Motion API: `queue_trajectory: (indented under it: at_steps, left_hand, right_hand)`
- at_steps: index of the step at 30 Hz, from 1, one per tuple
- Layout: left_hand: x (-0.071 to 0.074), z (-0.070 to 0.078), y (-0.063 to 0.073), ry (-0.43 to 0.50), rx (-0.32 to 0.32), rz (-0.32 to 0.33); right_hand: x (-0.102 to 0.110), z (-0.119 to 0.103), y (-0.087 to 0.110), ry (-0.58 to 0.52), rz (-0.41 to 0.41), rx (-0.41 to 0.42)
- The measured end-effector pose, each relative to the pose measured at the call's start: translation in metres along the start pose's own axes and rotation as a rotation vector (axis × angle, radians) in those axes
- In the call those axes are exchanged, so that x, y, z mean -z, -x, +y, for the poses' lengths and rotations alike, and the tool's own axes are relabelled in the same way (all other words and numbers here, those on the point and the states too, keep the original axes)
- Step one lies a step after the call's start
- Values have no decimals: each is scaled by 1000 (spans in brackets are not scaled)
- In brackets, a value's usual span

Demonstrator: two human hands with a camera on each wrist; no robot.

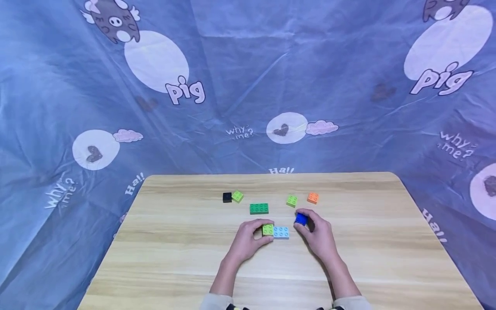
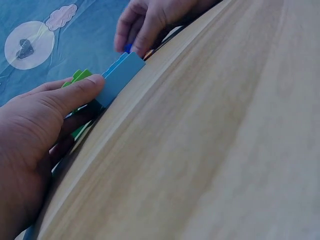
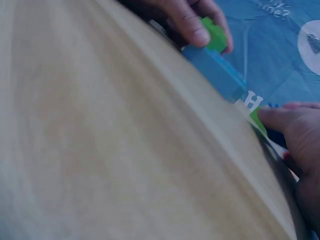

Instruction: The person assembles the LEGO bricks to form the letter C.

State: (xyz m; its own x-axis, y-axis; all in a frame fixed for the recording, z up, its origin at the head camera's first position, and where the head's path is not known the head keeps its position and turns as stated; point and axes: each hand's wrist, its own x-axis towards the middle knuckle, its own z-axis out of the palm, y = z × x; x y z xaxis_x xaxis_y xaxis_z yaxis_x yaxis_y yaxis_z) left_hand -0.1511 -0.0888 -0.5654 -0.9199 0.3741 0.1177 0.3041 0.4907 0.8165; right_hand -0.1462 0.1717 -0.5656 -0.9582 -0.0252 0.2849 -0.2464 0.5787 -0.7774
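Note:
In the head view, my left hand [image 1: 247,240] pinches a lime green toy brick [image 1: 268,229] between thumb and fingers. This brick stands higher than the light blue brick [image 1: 281,232] and sits at its left end; the light blue one rests on the table. A short way to the right, my right hand [image 1: 319,232] pinches a dark blue brick [image 1: 300,219] at or just over the table. In the left wrist view the thumb of the left hand [image 2: 45,115] reaches the side of the light blue brick [image 2: 119,80]. The right hand's fingers mostly hide the dark blue brick there.
Behind the hands on the wooden table [image 1: 186,258] lie a black brick [image 1: 227,197], a lime green brick [image 1: 237,196] beside it, a dark green brick [image 1: 258,209], another lime green brick [image 1: 292,200] and an orange brick [image 1: 313,197]. A blue printed cloth [image 1: 232,77] hangs past the table's far edge.

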Motion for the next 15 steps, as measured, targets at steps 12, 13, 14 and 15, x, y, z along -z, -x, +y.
queue_trajectory:
  at_steps: [12, 13, 14, 15]
  left_hand:
    - [3, 0, -2, -8, -27, 1]
    - [3, 0, -2, -8, -25, -2]
    - [2, 0, -2, -8, -27, -2]
    - [2, 0, -2, -10, -30, 1]
  right_hand:
    - [-9, -8, 4, -345, -234, 109]
    - [-9, -7, 5, -340, -234, 112]
    - [-10, -7, 5, -336, -233, 114]
    - [-10, -7, 5, -332, -231, 120]
